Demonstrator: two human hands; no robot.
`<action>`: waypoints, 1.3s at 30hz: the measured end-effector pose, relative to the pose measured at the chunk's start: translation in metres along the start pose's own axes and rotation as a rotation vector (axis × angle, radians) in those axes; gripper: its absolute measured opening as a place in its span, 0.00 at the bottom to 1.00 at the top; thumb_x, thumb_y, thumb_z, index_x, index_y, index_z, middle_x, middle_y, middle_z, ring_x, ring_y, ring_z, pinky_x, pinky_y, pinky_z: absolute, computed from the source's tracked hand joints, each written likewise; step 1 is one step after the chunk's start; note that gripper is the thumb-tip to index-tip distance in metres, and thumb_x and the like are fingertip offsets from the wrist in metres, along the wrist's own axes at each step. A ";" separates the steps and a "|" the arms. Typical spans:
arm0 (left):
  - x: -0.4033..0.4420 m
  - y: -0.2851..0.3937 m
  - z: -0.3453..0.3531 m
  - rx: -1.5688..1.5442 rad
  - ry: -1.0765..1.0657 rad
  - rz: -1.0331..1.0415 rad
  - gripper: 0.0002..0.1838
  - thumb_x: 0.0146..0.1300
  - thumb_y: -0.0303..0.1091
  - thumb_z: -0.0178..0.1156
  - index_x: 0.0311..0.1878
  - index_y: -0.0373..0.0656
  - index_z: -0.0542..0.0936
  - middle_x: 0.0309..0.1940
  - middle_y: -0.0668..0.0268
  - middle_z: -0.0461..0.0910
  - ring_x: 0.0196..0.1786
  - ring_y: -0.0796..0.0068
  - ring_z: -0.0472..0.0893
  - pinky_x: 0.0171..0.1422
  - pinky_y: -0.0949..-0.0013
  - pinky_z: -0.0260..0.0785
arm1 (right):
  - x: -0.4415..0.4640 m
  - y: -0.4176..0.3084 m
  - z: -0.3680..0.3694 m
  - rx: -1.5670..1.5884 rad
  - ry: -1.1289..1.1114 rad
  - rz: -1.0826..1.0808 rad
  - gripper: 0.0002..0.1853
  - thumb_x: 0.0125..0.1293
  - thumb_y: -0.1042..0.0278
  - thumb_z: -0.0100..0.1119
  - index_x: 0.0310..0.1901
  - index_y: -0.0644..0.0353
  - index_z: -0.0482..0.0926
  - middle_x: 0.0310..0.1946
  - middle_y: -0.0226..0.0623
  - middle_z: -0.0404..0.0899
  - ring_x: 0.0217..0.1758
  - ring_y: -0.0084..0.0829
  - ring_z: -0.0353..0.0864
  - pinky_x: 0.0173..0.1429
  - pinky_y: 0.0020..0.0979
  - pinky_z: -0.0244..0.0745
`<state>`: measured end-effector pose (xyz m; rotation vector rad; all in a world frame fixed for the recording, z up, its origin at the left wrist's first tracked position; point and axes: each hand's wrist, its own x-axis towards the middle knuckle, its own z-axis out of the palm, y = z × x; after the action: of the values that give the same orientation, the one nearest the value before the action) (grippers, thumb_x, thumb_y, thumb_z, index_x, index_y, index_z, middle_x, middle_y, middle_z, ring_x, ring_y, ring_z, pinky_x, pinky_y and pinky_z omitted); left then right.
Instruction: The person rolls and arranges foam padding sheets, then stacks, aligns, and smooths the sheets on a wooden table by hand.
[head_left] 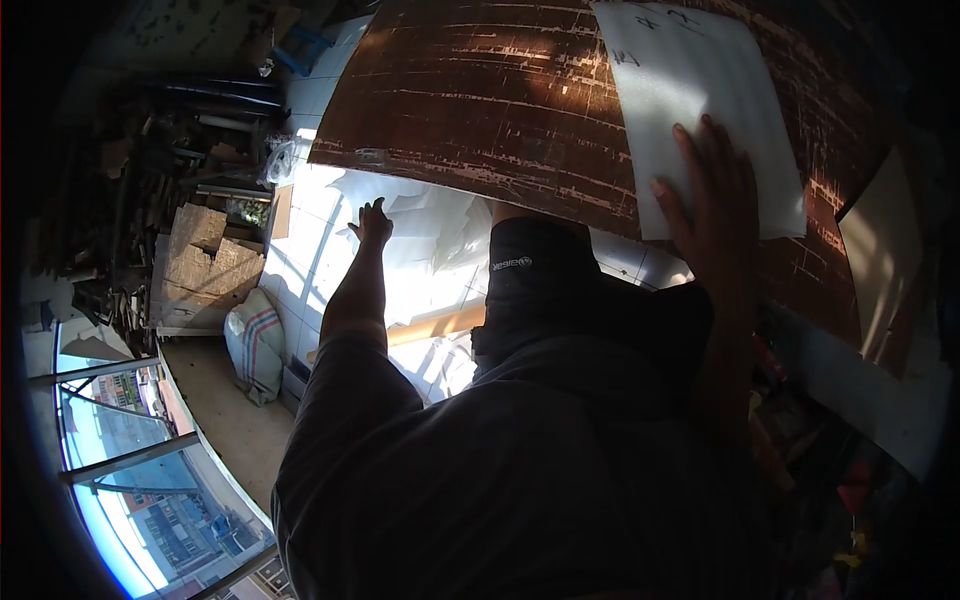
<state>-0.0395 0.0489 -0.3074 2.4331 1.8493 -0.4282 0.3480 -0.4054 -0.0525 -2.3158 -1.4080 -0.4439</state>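
Room: sunlight is falling through a window [135, 435] at the lower left of the head view and lighting the tiled floor [318, 205]; the right edge is sinking into dark shadow.
Far left: dark scrap wood [150, 150] is lying in a jumbled pile, with a broken brown panel [212, 262] standing near it.
Striped sack [256, 345]: it is slumping on the floor just below the panel, showing red and blue lines.
Brown board [480, 100]: it is spreading wide in front of me, its worn surface showing pale scratches and streaks.
White sheet [700, 90]: it is lying on top of the board, toward my right, with dark handwritten marks showing near its far end.
Right hand [712, 195]: I am keeping it open and flat on the white sheet, fingers spreading apart.
Left hand [374, 222]: I am holding it open near the board's edge, fingers parting and slightly bending; I cannot tell whether it is touching anything.
Pale film [425, 225]: it is lying crumpled on the floor beside my left hand, glaring in the sun.
Pale panel [882, 255]: it is resting at the board's right end, catching bands of light.
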 end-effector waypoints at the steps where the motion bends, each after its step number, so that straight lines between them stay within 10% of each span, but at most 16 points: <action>1: -0.003 0.007 0.002 -0.010 -0.023 0.019 0.38 0.62 0.32 0.64 0.77 0.66 0.67 0.77 0.65 0.66 0.82 0.63 0.61 0.83 0.27 0.45 | 0.000 0.000 0.000 0.002 -0.001 0.001 0.32 0.75 0.47 0.58 0.74 0.53 0.70 0.76 0.52 0.64 0.81 0.51 0.61 0.81 0.59 0.54; 11: 0.004 0.047 0.055 -0.304 0.012 0.216 0.46 0.59 0.45 0.74 0.79 0.57 0.61 0.78 0.57 0.64 0.81 0.54 0.61 0.74 0.19 0.53 | -0.002 0.001 -0.003 0.071 0.010 0.017 0.32 0.74 0.46 0.58 0.72 0.58 0.70 0.75 0.55 0.64 0.80 0.53 0.61 0.81 0.60 0.53; 15: -0.029 0.113 0.011 -0.636 -0.048 0.261 0.32 0.68 0.47 0.66 0.72 0.46 0.72 0.67 0.49 0.76 0.73 0.48 0.71 0.75 0.49 0.65 | -0.002 0.002 -0.005 0.084 0.004 0.029 0.32 0.74 0.47 0.58 0.71 0.59 0.71 0.75 0.56 0.63 0.81 0.54 0.60 0.81 0.62 0.52; 19: -0.019 0.188 0.042 -0.968 0.182 0.776 0.26 0.74 0.46 0.61 0.70 0.44 0.74 0.66 0.47 0.76 0.72 0.48 0.72 0.75 0.52 0.65 | -0.003 0.003 -0.005 0.071 0.017 0.018 0.33 0.73 0.45 0.58 0.71 0.59 0.71 0.74 0.57 0.64 0.81 0.54 0.60 0.81 0.62 0.52; 39: -0.121 0.314 0.028 -0.902 -0.171 0.745 0.26 0.75 0.47 0.60 0.69 0.42 0.75 0.66 0.48 0.77 0.71 0.49 0.74 0.76 0.53 0.65 | -0.001 0.000 -0.011 0.083 -0.029 0.044 0.34 0.73 0.46 0.59 0.73 0.59 0.70 0.76 0.56 0.62 0.81 0.54 0.59 0.82 0.60 0.50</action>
<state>0.2250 -0.1584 -0.3421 2.0768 0.6847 0.2118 0.3470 -0.4118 -0.0431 -2.2904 -1.3599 -0.3341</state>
